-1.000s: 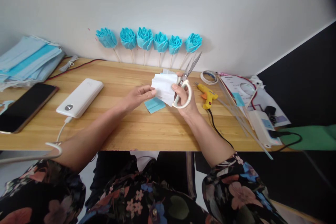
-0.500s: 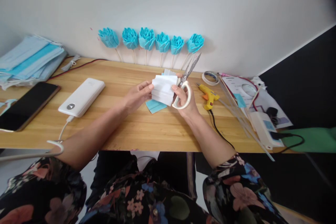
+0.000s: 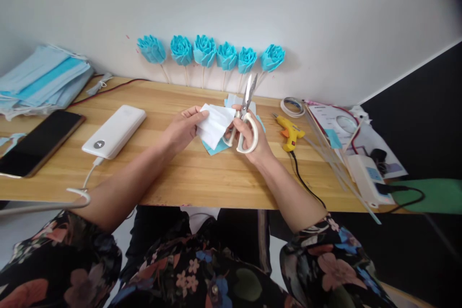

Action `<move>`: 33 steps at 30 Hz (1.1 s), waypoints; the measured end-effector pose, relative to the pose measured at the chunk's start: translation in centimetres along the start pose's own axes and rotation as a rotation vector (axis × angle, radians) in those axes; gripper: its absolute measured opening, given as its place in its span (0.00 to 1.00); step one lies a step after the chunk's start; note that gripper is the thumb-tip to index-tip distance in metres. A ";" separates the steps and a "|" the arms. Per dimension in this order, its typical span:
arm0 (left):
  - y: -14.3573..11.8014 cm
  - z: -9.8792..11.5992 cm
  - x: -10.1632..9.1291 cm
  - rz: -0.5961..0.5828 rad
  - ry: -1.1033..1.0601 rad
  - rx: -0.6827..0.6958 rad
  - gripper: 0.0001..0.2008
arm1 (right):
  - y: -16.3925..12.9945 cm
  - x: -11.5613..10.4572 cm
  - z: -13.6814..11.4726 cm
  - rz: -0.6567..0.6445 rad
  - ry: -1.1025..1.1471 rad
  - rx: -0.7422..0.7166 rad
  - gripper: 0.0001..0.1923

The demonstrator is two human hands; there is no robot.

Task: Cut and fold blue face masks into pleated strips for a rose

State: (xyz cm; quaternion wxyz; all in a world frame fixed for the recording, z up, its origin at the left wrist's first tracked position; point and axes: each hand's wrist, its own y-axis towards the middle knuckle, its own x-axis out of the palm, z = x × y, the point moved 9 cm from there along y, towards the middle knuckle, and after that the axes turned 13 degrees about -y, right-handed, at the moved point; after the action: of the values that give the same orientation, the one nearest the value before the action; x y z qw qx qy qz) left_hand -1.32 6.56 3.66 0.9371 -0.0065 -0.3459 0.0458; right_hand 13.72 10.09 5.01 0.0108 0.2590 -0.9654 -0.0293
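**Two hands, one white sheet, one pair of scissors**

Count first: six blue flowers on sticks lean against the wall at 12 o'clock. One white power bank at 9 o'clock of the hands, one dark phone beyond it, one stack of blue masks at 10 o'clock. One yellow glue gun at 3 o'clock, one tape roll at 2 o'clock.

Left hand: fingers pinched together on the left edge of the white sheet, which is held above the table centre, tilted. Right hand: fingers closed through the white loops of the scissors; blades together, pointing to 12 o'clock, just beside the sheet's right edge. A blue piece lies on the wood under the sheet.

Edges: the table front edge runs at 6 o'clock, close to the forearms. Bare wood lies between hands and front edge. Right side is crowded with thin sticks, papers and cables.
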 end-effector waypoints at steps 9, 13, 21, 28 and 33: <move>-0.7 -1.3 1.6 -0.200 0.070 -0.161 0.15 | 0.5 -0.4 1.1 -0.038 0.035 0.098 0.31; -0.7 -1.6 1.4 -0.185 0.101 -0.194 0.15 | 0.4 0.2 0.9 -0.122 -0.014 0.044 0.29; 0.2 -2.0 0.2 -0.126 -0.144 -0.235 0.20 | 1.3 -2.0 0.6 0.067 -0.007 -0.051 0.28; -0.4 -2.3 0.6 -0.084 -0.034 -0.294 0.25 | 1.2 -2.4 0.1 0.114 -0.049 -0.080 0.30; -0.5 -2.0 0.8 -0.116 0.137 -0.281 0.16 | 1.1 -2.4 -0.1 0.128 -0.010 -0.055 0.32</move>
State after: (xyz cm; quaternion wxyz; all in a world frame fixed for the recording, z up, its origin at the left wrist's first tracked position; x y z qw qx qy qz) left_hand 0.64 6.15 2.66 0.9494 -0.1208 -0.2842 -0.0576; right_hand 15.29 12.22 5.12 0.0149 0.1963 -0.9788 -0.0563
